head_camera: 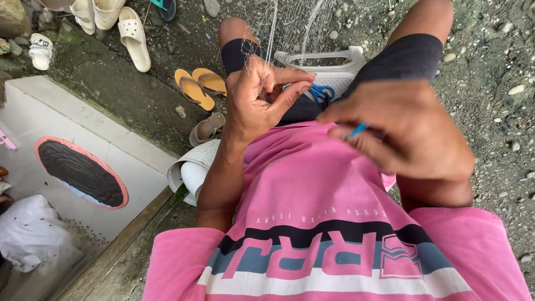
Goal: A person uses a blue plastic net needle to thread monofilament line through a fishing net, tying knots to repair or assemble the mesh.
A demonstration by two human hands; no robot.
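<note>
Translucent fishing net [290, 25] hangs before a seated person in a pink shirt [312, 184]. Left hand [259, 97] — fingers curled, pinching the net's strands. Right hand [404, 131] — closed around a thin blue tool [357, 130], just beside the left. Blue-handled scissors [322, 92] rest on the lap, against a white plastic stool [329, 69]; orange flip-flops [199, 86] lie on the gravel.

Soft, even daylight, faint shadows, no glare, sharp focus, slight wide-angle stretch at the edges
</note>
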